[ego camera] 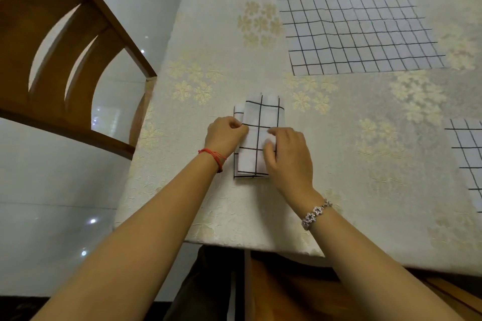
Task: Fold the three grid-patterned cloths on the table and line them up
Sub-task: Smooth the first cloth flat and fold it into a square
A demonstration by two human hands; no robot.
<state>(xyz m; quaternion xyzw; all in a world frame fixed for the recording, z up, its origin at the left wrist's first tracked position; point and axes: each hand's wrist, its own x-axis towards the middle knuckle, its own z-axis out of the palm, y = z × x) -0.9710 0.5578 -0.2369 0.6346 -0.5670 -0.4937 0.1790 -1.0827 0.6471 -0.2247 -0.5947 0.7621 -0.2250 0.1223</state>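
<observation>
Head view: left hand [226,135] pinches the folded cloth [257,122] at its left edge, fingers curled. Right hand [289,156] grips its right side. It lies near the front edge of the table [234,216]. Layers look offset on the left, so a slack pinch could skew the fold. The far cloth [360,28] and the right cloth [469,159] lie flat, unfolded.

- small folded white cloth with a black grid [253,143]: thin fabric, matt, softly creased;
- large flat white grid cloth [360,28]: same matt fabric, faintly rippled;
- cream flower-patterned tablecloth [365,117]: embossed, rough-textured, slight sheen;
- brown wooden chair [52,41]: smooth, satin varnish;
- pale tiled floor [52,203]: glossy, mirroring lights;
- red thread bracelet [215,157]: matt cord;
- silver flower-link bracelet [317,212]: shiny metal
</observation>
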